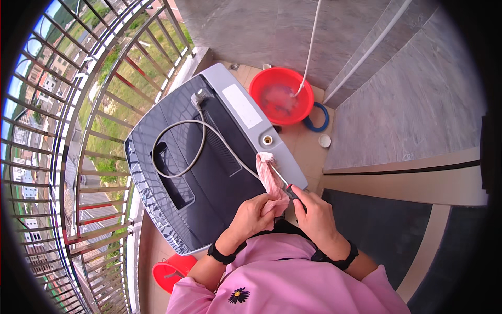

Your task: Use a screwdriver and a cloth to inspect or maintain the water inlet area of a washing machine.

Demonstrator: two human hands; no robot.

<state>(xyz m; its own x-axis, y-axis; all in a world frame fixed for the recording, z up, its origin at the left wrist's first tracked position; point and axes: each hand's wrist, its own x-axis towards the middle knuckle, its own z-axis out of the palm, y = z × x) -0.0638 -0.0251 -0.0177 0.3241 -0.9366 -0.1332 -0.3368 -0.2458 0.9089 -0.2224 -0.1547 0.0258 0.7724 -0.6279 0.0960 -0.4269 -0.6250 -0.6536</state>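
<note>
My left hand [252, 214] is closed around the lower end of a twisted pink cloth [271, 180], which lies over the edge of a washing machine [219, 157]. In my right hand [317, 215] is a screwdriver [282, 179] with a red and black handle. Its thin shaft points up and left to the far end of the cloth, where a pale patch shows; whether the tip touches the cloth or goes under it I cannot tell. Just beyond the cloth is the round brass-coloured inlet [267, 139] on the machine's grey rear strip.
A looped grey power cord [180, 123] with its plug [197, 98] lies on the lid. Behind stands a red basin [256, 89] of water with a white hose [310, 52] running in, beside a blue ring [324, 123]. Railings [107, 112] line the left; a red bucket [166, 275] is below.
</note>
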